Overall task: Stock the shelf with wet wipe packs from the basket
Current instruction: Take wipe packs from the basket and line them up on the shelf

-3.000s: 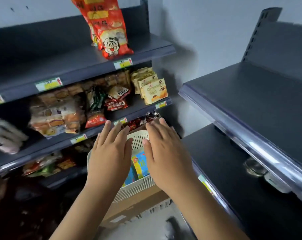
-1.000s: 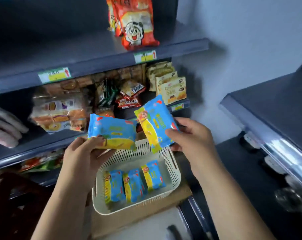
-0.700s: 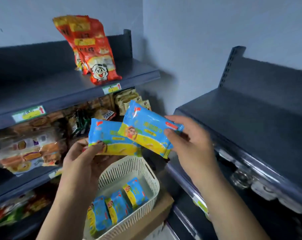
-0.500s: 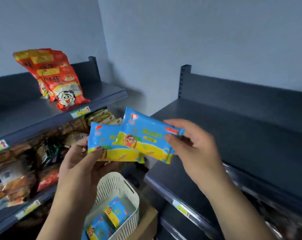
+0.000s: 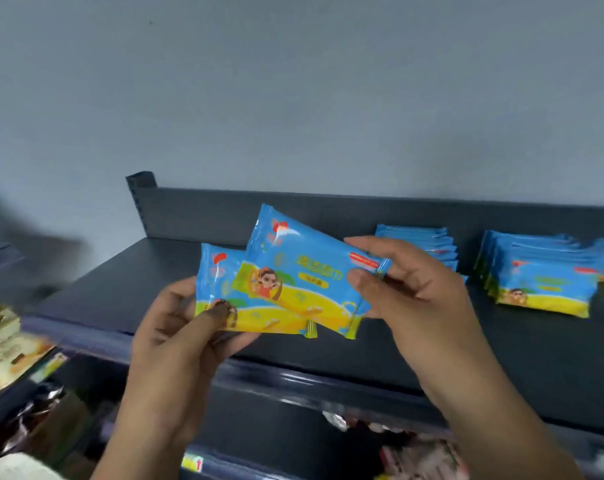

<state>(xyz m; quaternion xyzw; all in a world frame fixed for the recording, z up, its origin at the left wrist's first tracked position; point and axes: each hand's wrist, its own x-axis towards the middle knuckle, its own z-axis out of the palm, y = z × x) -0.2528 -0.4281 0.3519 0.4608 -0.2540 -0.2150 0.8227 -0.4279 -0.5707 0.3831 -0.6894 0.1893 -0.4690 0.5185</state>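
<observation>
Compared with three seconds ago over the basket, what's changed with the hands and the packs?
Both hands were empty over the basket; now the left hand pinches one wet wipe pack and the right hand a second pack, lifted up and rightward before the dark shelf holding stacked packs. Each grip on its pack has stayed the same for the last second.

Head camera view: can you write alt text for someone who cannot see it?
A person's left hand and right hand each hold a blue-and-yellow wet wipe pack, the right pack overlapping the left pack, above a dark grey shelf. Stacks of the same packs already lie on the shelf to the right.
</observation>
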